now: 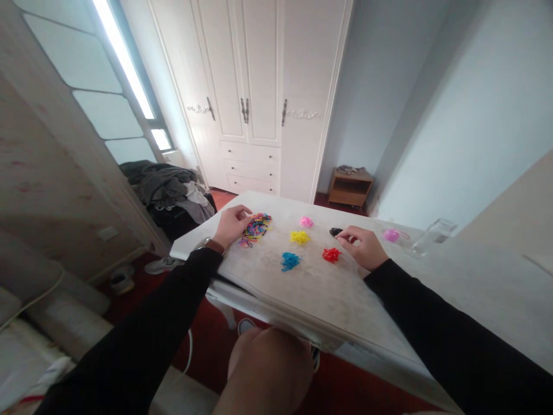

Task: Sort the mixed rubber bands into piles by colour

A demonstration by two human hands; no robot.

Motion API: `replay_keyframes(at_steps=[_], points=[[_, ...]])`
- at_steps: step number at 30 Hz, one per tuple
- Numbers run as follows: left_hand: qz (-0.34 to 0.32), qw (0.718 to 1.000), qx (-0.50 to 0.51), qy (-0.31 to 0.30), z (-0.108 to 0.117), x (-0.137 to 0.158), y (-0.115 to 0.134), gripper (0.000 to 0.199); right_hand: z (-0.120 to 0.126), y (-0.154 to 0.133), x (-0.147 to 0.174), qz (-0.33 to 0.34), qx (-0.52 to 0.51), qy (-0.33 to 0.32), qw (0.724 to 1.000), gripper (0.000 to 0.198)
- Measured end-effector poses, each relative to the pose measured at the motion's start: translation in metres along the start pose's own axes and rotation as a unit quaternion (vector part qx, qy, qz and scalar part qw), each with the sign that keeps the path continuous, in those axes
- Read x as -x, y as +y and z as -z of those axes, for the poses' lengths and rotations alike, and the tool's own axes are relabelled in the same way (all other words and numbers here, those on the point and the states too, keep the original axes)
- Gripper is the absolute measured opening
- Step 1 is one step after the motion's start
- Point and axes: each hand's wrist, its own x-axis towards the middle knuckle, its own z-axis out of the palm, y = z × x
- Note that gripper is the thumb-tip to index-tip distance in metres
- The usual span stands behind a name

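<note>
My left hand (233,225), with a watch on the wrist, rests at the left edge of a mixed-colour pile of small rubber bands (258,227). Its fingers are bent together, and whatever may be between them is hidden. Over on the right, my right hand (363,246) has thumb and fingers pinched at a small black pile of rubber bands (334,231). What sits in that pinch is too small to make out. Between the hands lie single-colour piles: pink bands (306,222), yellow bands (299,237), blue bands (290,261) and red bands (331,255).
On the white table (276,300), beyond my right hand, are a pink round object (391,235) and a clear plastic container (434,237). A white wardrobe (254,75) and a small wooden cabinet (351,187) stand behind. Dark clothes (162,187) are heaped at the left.
</note>
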Motion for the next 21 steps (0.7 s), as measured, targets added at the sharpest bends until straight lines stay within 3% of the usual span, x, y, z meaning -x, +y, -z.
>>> replay_keyframes(at_steps=[5, 15, 21], points=[[0.006, 1.0, -0.014, -0.018, 0.002, 0.002, -0.004, 0.021, 0.001, 0.0, 0.002, 0.0, 0.002, -0.003, 1.0, 0.016], [-0.048, 0.992, -0.093, -0.075, 0.005, 0.006, -0.007, 0.019, 0.004, -0.009, 0.003, -0.005, 0.012, -0.002, 1.0, 0.017], [-0.047, 0.992, -0.091, -0.066, 0.003, 0.005, -0.011, 0.023, 0.005, -0.011, 0.004, -0.016, 0.014, -0.002, 1.0, 0.015]])
